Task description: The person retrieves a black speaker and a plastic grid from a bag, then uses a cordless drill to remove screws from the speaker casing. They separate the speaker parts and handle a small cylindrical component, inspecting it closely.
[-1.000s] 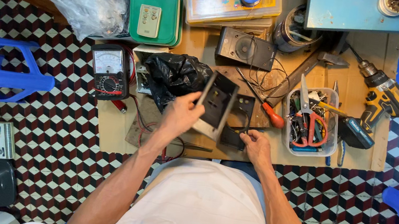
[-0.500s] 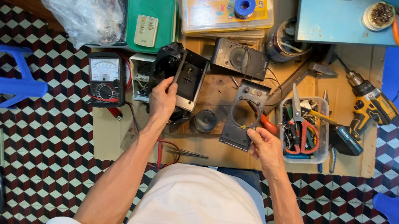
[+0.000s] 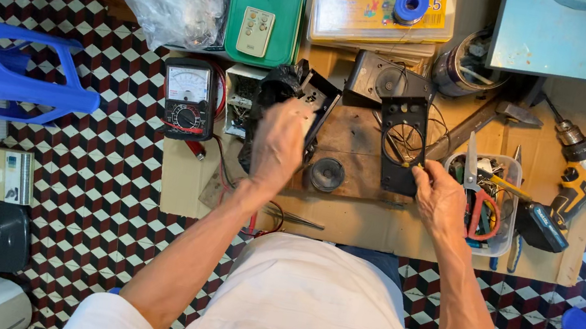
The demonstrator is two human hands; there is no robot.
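We see the left hand closed around a black plastic housing part with a pale inner plate, holding it above the brown cardboard sheet that covers the floor work area. The right hand pinches the lower edge of a flat black plastic speaker panel with a large round opening, which stands tilted over the cardboard. Between the two hands a small round black speaker cone lies on the cardboard, apart from both. Just left of the left hand sits an analogue multimeter with a white dial. Right of the right hand stands a clear plastic tub of hand tools, and beyond it lies a yellow and black cordless drill. A green plastic box rests further up.
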